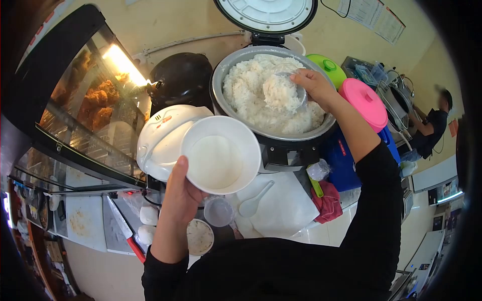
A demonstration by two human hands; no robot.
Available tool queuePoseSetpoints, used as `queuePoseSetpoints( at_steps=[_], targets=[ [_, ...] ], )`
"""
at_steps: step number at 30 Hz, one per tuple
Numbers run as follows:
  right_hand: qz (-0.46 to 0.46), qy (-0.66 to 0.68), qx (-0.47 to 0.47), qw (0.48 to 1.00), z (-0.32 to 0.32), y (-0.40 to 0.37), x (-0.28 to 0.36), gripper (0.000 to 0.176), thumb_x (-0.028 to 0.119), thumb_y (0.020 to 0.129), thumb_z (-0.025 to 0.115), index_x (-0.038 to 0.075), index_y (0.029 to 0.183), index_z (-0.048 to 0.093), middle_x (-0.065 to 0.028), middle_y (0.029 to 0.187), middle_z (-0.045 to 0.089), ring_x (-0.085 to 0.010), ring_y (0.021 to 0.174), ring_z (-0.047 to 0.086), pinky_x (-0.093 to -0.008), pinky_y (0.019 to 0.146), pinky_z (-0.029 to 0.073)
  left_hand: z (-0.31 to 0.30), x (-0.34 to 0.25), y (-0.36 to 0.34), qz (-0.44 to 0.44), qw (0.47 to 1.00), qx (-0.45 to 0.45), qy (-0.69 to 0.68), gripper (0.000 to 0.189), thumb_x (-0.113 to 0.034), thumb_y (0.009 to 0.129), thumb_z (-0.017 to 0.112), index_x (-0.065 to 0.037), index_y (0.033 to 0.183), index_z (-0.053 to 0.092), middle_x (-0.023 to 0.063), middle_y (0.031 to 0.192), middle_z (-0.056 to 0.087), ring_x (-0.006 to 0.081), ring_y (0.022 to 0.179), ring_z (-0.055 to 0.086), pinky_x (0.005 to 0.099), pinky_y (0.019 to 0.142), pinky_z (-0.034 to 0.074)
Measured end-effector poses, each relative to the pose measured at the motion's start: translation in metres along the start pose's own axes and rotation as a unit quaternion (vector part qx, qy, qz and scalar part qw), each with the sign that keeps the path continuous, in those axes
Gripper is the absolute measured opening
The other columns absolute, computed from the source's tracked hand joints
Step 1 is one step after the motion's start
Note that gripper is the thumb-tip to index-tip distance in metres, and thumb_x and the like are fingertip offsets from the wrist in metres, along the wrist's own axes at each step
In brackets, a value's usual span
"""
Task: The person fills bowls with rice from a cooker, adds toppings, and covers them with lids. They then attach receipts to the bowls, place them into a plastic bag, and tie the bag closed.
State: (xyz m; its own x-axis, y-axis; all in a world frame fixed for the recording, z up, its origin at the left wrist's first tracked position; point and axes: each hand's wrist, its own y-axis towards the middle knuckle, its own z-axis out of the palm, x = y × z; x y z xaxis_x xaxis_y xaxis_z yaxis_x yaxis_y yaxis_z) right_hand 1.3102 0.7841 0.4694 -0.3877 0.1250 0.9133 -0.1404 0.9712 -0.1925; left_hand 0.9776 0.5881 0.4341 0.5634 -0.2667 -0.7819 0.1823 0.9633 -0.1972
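Note:
My left hand grips a white paper bowl by its rim and side, thumb over the edge. The bowl tilts toward me, and only its white inside shows. My right hand is closed on a clear scoop heaped with white rice. It is over the open rice cooker, whose pot is full of cooked rice. The scoop's exact shape is partly hidden by rice and fingers. Beside the left hand and bowl stands a closed white rice cooker.
A lit glass food warmer with fried food stands left. Below lie a red-handled knife, a white spoon, a clear cup and a red cloth. A pink lid is right; a person works farther off.

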Motion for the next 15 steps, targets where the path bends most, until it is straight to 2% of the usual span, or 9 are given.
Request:
queuePoseSetpoints(
  at_steps=[2,6,9,12,15],
  targets=[
    [-0.003,0.061,-0.018,0.998,-0.001,-0.009,0.003,0.034,0.034,0.089,0.060,0.008,0.111,0.060,-0.0021,0.098,0.063,-0.0120,0.082,0.061,-0.0276,0.072,0.051,0.012,0.002,0.010,0.002,0.999,0.027,-0.017,0.064,-0.049,0.096,0.041,0.003,0.135,0.036,0.0177,0.128,0.053,0.0271,0.113,0.058,0.0404,0.091,0.052],
    [-0.026,0.136,-0.023,0.990,0.001,-0.030,0.023,0.039,0.034,0.089,0.059,0.005,0.114,0.057,-0.0040,0.102,0.062,-0.0135,0.086,0.062,-0.0274,0.073,0.052,0.025,0.006,0.020,-0.014,0.998,0.060,0.010,0.067,-0.052,0.096,0.039,0.003,0.134,0.036,0.0194,0.127,0.053,0.0275,0.113,0.058,0.0402,0.091,0.053],
    [-0.062,0.130,-0.019,0.989,0.012,-0.051,0.046,0.036,0.035,0.090,0.058,0.005,0.110,0.059,-0.0035,0.101,0.062,-0.0117,0.085,0.061,-0.0268,0.071,0.051,0.034,0.008,0.021,-0.019,0.997,0.071,0.001,0.069,-0.054,0.095,0.038,0.002,0.134,0.036,0.0200,0.127,0.052,0.0279,0.113,0.058,0.0409,0.091,0.053],
    [-0.113,0.084,0.054,0.989,0.021,-0.057,0.057,0.034,0.031,0.087,0.064,0.004,0.108,0.061,-0.0027,0.103,0.061,-0.0094,0.082,0.059,-0.0273,0.068,0.051,0.039,0.011,0.019,-0.026,0.996,0.081,-0.005,0.070,-0.057,0.095,0.035,0.001,0.136,0.035,0.0187,0.127,0.052,0.0276,0.112,0.059,0.0399,0.089,0.054],
    [-0.292,-0.027,0.038,0.955,0.062,-0.089,0.070,0.045,0.018,0.073,0.074,0.006,0.114,0.061,-0.0051,0.098,0.061,-0.0158,0.087,0.061,-0.0273,0.075,0.050,0.045,0.012,0.013,-0.023,0.998,0.057,-0.005,0.073,-0.061,0.094,0.028,-0.002,0.138,0.033,0.0164,0.127,0.053,0.0263,0.108,0.062,0.0373,0.086,0.056]
  ],
)
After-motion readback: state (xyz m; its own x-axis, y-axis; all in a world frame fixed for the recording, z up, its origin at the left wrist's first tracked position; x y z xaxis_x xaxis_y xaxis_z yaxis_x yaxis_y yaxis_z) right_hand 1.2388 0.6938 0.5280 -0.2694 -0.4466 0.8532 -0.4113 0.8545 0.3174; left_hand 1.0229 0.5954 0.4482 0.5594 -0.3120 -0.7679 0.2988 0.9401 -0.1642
